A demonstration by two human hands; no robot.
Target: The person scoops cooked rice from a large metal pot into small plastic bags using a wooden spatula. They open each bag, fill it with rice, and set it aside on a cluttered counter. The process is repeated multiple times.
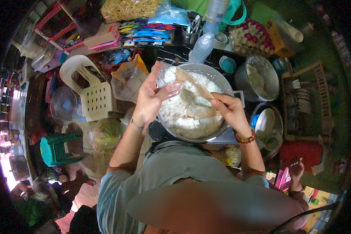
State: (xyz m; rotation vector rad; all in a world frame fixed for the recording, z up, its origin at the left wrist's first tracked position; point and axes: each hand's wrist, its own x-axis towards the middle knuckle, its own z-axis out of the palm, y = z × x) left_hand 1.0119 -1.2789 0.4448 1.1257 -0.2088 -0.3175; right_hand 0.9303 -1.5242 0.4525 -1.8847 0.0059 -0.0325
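Note:
A large metal pot (228, 83) of white cooked rice (188, 124) stands in front of me. Over its left side, my left hand (152, 96) holds a small clear plastic bag (161, 76) with some rice in it. My right hand (229, 109) grips the handle of a light brown rice paddle (203, 90), probably wooden. The paddle slants up to the left, its head at the bag's mouth, close to my left fingertips. A second pale paddle or scoop (199, 111) lies on the rice, below the held one.
Right of the pot are a deep metal pot (267, 87) and a basin (276, 122) holding dishes. Sachets (147, 32) and a cup of utensils (191, 33) line the back counter. A plastic chair (98, 101) and green stool (48, 150) stand left. Other people are at lower left (36, 193) and lower right (297, 175).

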